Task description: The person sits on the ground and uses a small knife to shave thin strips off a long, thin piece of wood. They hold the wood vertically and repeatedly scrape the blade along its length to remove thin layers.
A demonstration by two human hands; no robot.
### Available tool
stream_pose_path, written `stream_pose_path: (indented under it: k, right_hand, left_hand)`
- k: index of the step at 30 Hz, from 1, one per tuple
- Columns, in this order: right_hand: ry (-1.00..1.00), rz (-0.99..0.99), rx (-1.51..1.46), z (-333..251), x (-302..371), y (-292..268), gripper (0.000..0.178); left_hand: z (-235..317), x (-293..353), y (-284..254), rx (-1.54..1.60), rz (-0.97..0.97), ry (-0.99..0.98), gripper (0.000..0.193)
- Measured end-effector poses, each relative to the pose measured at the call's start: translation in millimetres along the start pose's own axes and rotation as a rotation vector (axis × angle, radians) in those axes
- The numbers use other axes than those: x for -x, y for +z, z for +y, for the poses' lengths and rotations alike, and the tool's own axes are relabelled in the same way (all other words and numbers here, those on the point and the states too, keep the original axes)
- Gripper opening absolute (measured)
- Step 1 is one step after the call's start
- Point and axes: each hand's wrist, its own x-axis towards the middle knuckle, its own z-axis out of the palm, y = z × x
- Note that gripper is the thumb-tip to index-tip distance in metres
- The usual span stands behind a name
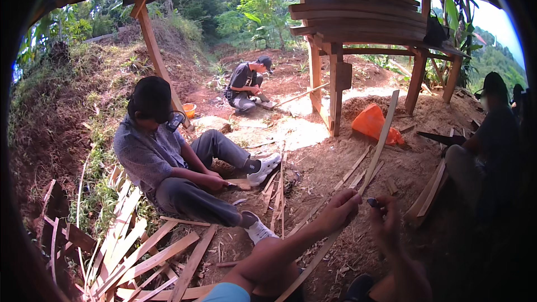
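The left hand (339, 208) is closed around one long thin slat (373, 162), gripping it about halfway along. The right hand (385, 218) is clenched on a small dark tool (372, 202) held against the slat. The slat runs diagonally, its far end pointing up and right toward the shed post (335, 92), its near end down-left by the knee. Three other people sit around: one nearby (168, 162), one far off (246, 84), one at the right (492, 140). One orange bag (372, 123) lies beyond.

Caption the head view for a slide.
Left hand steadies a long wooden strip, right hand grips a small tool; others work wood on bare earth.
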Motion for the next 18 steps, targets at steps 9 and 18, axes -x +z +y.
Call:
stream_pose_path:
  k: [9,18]
  right_hand:
    - [-0.13,0.093,0.188,0,-6,-1,0.017]
    - [-0.205,0.014,0.226,-3,-7,3,0.018]
  left_hand:
    - [1,1,4,-0.043,-0.101,-0.038,0.022]
    - [15,8,8,-0.049,-0.122,-0.232,0.026]
